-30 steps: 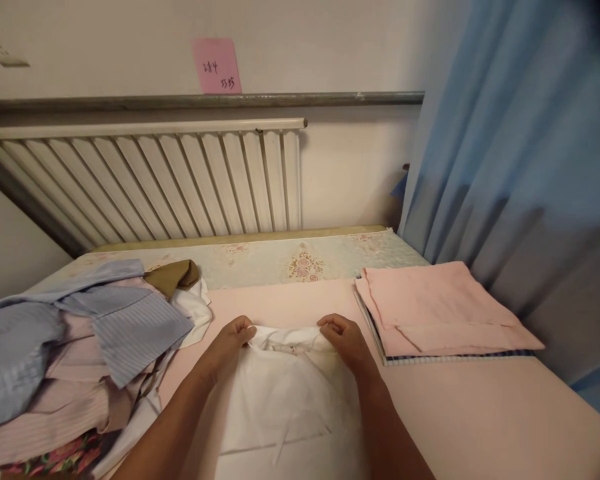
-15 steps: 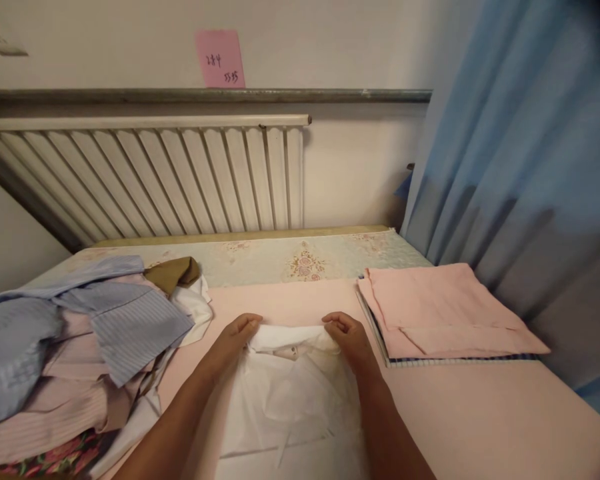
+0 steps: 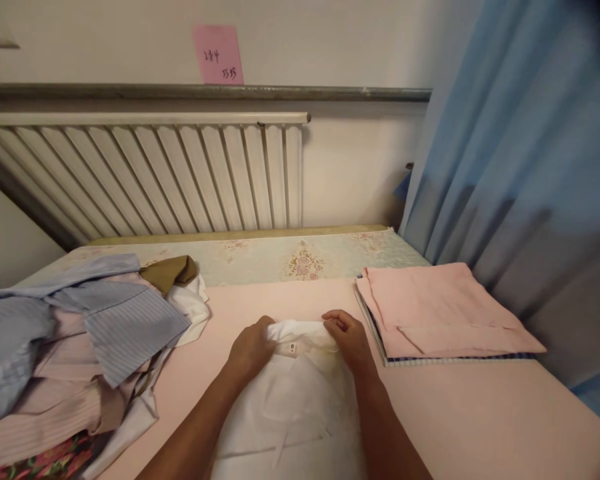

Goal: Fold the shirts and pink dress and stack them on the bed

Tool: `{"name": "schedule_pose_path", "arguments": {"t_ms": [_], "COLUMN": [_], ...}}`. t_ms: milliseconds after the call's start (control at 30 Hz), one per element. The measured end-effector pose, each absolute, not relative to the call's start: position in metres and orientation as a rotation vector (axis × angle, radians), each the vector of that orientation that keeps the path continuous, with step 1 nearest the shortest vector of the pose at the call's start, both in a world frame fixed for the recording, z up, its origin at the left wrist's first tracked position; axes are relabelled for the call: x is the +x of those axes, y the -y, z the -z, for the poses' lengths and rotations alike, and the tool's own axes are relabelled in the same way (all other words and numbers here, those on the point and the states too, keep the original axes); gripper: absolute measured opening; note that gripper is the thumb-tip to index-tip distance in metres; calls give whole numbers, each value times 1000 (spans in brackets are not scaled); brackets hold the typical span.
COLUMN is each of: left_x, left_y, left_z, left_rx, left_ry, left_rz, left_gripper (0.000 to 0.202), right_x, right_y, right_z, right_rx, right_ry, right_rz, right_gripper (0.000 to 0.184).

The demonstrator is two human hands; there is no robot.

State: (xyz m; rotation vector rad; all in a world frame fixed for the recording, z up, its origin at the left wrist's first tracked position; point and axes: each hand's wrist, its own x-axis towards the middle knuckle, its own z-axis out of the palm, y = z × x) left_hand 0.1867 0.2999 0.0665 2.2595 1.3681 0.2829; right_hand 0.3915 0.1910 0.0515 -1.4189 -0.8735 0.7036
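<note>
A white shirt (image 3: 293,400) lies flat on the pink bed sheet (image 3: 470,413) in front of me, collar away from me. My left hand (image 3: 253,350) is closed on the left end of the collar. My right hand (image 3: 347,340) is closed on the collar's right end. A small label shows on the collar between the two hands. Both forearms reach in from the bottom edge.
A heap of unfolded shirts (image 3: 65,340), blue striped, pink striped and brown, lies at the left. A folded pink garment (image 3: 440,310) rests on a stack at the right. Behind are a white radiator (image 3: 145,177), a pink note (image 3: 219,55) and a blue curtain (image 3: 530,153).
My left hand has slid to the right along the collar, so the two hands are closer together. The collar is bunched narrower and its label now shows.
</note>
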Motion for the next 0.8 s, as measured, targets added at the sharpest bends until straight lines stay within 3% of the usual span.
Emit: {"name": "schedule_pose_path", "arguments": {"t_ms": [267,567,800], "left_x": [161,164,164], "left_y": [-319,-322,-329], "left_z": [-59,-42,-37], "left_rx": [1802,1547,1594], "left_ry": [-1068,-1126,-1140], "left_rz": [-577,-676,-742], "left_gripper": [20,36,37], "right_x": [391,391,394], "right_y": [-191,-192,-195], "right_z": [-53,-53,-53], "right_rx": [-1436,-1516,-1518], "right_ry": [867,890,865], "right_rz": [-697,-635,-637], "right_gripper": [15,16,18]}}
